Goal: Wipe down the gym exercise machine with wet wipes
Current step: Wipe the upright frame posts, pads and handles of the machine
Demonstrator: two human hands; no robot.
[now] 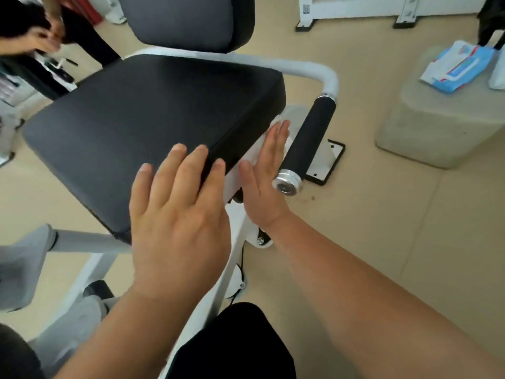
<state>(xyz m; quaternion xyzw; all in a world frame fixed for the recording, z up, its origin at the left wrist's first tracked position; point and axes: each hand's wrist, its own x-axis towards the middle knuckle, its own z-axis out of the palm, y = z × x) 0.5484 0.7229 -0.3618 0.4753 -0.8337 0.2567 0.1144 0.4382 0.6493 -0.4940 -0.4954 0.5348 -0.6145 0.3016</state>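
Nearest the camera, a dark trouser knee (235,343) is seen below the seat pad (153,127), which is taken as the landmark. The left hand (177,214) is laid flat, fingers spread and gripping nothing, on the near corner of the seat pad, its fingertips on the top surface. Just right of that corner, the right hand (263,176) is held flat and upright, fingers straight and together, and a white wet wipe (257,151) is pressed by its palm against the right side face of the seat pad. The wipe is pinned between palm and pad rather than pinched; only its edges show past the fingers.

Under the seat pad, a white frame (235,242) with bolts is seen running down toward the knee. Close beside the right hand, on the side away from the seat pad, a black handle (311,138) with a metal end cap stands, leaving the hand in a narrow gap. The handle is carried on a white tube (308,68) that bends round behind the seat pad. A back pad (185,20) rises at the far edge of the seat pad.

Well to the right of the seat pad, a pack of wipes (459,65) lies on a beige block (429,124). At the far left, another person's hands (46,36) are seen, blurred.
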